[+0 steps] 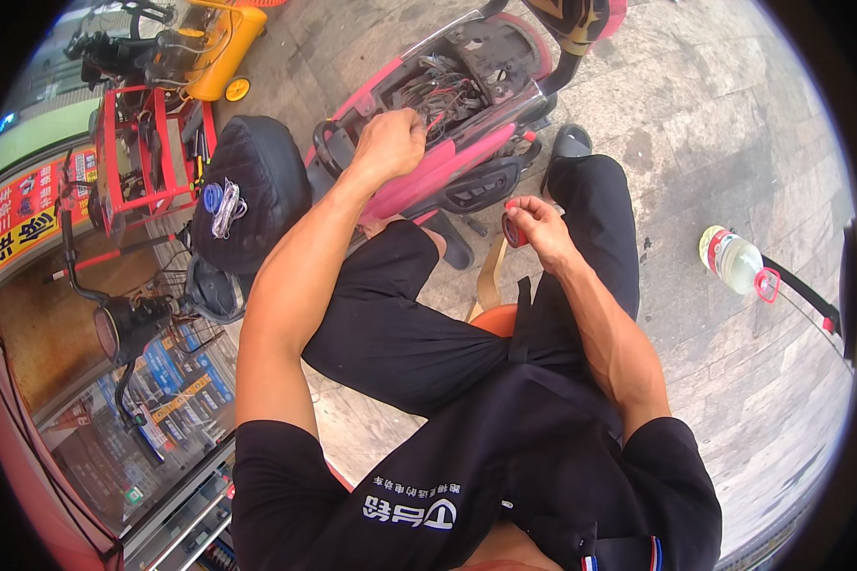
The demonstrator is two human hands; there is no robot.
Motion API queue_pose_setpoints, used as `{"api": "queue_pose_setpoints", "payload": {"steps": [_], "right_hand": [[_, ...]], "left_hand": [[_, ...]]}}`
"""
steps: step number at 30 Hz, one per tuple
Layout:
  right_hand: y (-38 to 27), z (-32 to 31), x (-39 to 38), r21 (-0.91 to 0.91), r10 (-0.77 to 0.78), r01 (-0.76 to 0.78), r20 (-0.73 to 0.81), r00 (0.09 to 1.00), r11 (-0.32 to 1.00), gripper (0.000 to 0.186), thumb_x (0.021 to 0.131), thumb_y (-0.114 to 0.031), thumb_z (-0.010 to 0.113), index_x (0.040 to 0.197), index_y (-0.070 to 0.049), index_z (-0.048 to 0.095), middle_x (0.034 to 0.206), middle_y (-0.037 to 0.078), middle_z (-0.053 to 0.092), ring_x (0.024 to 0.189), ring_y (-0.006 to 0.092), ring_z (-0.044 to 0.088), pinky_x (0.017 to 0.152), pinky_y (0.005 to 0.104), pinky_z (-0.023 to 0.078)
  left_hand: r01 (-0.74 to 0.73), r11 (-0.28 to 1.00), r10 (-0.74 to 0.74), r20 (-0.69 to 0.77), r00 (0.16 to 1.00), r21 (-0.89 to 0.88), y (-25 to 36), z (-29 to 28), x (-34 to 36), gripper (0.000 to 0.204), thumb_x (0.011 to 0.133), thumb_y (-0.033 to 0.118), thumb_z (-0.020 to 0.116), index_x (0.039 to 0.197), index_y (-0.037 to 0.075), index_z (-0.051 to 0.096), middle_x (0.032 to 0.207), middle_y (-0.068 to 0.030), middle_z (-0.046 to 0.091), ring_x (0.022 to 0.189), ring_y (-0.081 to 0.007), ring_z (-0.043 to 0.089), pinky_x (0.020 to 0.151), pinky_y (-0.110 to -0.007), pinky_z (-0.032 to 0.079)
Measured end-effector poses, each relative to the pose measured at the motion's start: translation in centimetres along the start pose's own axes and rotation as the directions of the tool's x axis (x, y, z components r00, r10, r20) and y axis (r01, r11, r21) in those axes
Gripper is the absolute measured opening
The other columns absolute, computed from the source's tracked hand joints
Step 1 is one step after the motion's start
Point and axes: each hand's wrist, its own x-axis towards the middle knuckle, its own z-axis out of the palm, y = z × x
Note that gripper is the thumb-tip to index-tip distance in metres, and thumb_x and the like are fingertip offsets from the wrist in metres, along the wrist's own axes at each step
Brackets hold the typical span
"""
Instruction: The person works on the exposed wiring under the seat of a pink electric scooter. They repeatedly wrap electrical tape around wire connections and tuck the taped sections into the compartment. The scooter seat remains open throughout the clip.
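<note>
My left hand (pixel 392 143) is curled at the near side of an opened pink scooter body (pixel 411 186), beside its tangle of exposed wires (pixel 446 95). Whatever its bent fingers hold is too small or hidden to make out. In front of my right knee, my right hand (pixel 539 231) grips a roll of red tape (pixel 514 231) between thumb and fingers. A black seat cushion (pixel 262 176) lies left of the scooter body, with a blue roll (pixel 212 198) and a bundle of light cord (pixel 229 211) on it.
A red tool cart (pixel 148 198) and yellow air compressor (pixel 221 57) stand at upper left, above bicycle parts (pixel 124 328). A large bottle (pixel 730 259) lies or stands on the pavement (pixel 724 114) at right. An orange stool (pixel 495 322) shows beneath me.
</note>
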Motion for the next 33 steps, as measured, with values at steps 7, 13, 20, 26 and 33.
{"api": "queue_pose_setpoints", "payload": {"steps": [7,13,20,26,33], "right_hand": [[-0.4,-0.9,-0.1,0.001,-0.023,0.023,-0.041,0.999,1.0,0.017,0.095,-0.018,0.061,0.107,-0.005,0.061,0.083,0.0,0.062,0.069,0.0066,0.056,0.063,0.0228,0.045],[-0.4,-1.1,-0.3,0.025,-0.032,0.032,0.006,0.999,0.999,0.023,0.094,-0.018,0.061,0.112,-0.004,0.059,0.082,-0.001,0.062,0.07,0.0063,0.055,0.064,0.0227,0.044],[-0.9,-0.7,-0.6,0.06,-0.051,0.047,0.084,0.995,0.997,0.032,0.09,-0.005,0.064,0.12,0.002,0.056,0.081,-0.001,0.061,0.068,0.0053,0.052,0.062,0.0227,0.042],[-1.8,-0.5,-1.0,-0.132,-0.107,0.121,0.11,0.988,0.984,0.042,0.09,-0.009,0.067,0.128,0.001,0.052,0.085,-0.002,0.06,0.074,0.0061,0.054,0.069,0.0231,0.046],[-5.1,-0.1,-2.4,-0.198,-0.183,0.211,0.149,0.972,0.957,0.044,0.091,-0.01,0.067,0.131,0.001,0.051,0.091,-0.001,0.061,0.08,0.0059,0.055,0.075,0.0238,0.047]], "left_hand": [[0.114,0.741,-0.105,0.054,0.993,-0.662,-0.1,0.0,0.2,0.032,0.098,0.021,0.049,0.112,-0.003,0.064,0.099,-0.0142,0.068,0.092,-0.0205,0.066,0.064,-0.031,0.054],[0.002,0.598,-0.259,-0.192,0.947,-0.802,-0.8,-2.1,1.0,0.031,0.097,0.019,0.051,0.114,-0.003,0.063,0.098,-0.0124,0.068,0.083,-0.0173,0.064,0.056,-0.027,0.054],[-0.027,0.819,-0.154,-0.264,0.952,-0.573,-0.9,-1.2,3.3,0.026,0.093,0.018,0.061,0.112,0.0,0.065,0.093,-0.0058,0.067,0.073,-0.0084,0.058,0.054,-0.023,0.048],[0.149,0.812,-0.205,-0.036,0.978,-0.565,1.7,-1.4,4.7,0.032,0.091,0.01,0.058,0.12,-0.004,0.062,0.096,-0.0096,0.067,0.076,-0.0118,0.061,0.058,-0.025,0.051],[0.218,0.664,-0.163,0.146,0.976,-0.716,2.9,-2.3,4.8,0.039,0.086,0.001,0.059,0.124,-0.008,0.056,0.101,-0.0137,0.065,0.077,-0.013,0.061,0.057,-0.024,0.05]]}}
